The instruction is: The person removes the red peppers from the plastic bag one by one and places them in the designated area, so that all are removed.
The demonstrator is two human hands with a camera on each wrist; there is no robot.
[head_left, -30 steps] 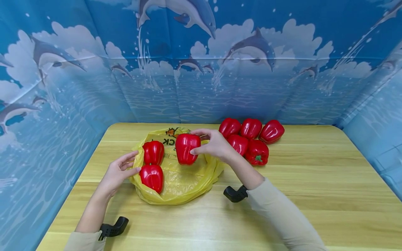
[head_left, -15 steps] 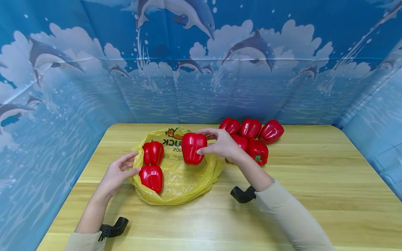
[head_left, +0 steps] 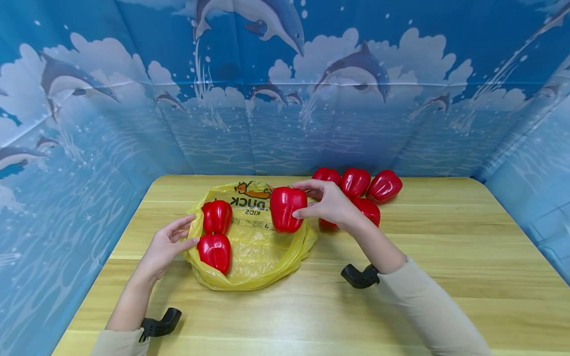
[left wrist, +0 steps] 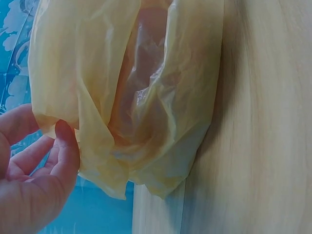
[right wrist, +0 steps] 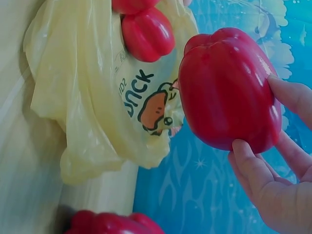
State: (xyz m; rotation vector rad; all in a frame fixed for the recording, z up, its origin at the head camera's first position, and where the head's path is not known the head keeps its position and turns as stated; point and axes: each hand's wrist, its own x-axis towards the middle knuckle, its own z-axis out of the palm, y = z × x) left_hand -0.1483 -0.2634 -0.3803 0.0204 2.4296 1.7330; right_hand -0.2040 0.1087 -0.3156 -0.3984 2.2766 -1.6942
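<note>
A yellow plastic bag [head_left: 249,257] lies spread open on the table, with duck lettering inside. Two glossy red bell peppers, an upper one [head_left: 217,216] and a lower one [head_left: 215,253], sit in its left side. At the bag's left edge, my left hand [head_left: 162,247] pinches the film between thumb and fingers, as the left wrist view [left wrist: 44,165] also shows. My right hand [head_left: 327,202] grips another red bell pepper [head_left: 287,210] by its right side, above the bag's right part. In the right wrist view this held pepper [right wrist: 226,92] appears clear of the bag.
Several more red bell peppers [head_left: 355,183] lie at the back right of the table [head_left: 436,257], partly hidden by my right hand. A blue dolphin-print cloth [head_left: 285,133] hangs behind the table and along its sides.
My right hand has moved right with the bell pepper, from over the bag's middle toward its right edge, uncovering more lettering. The left hand has stayed in place.
</note>
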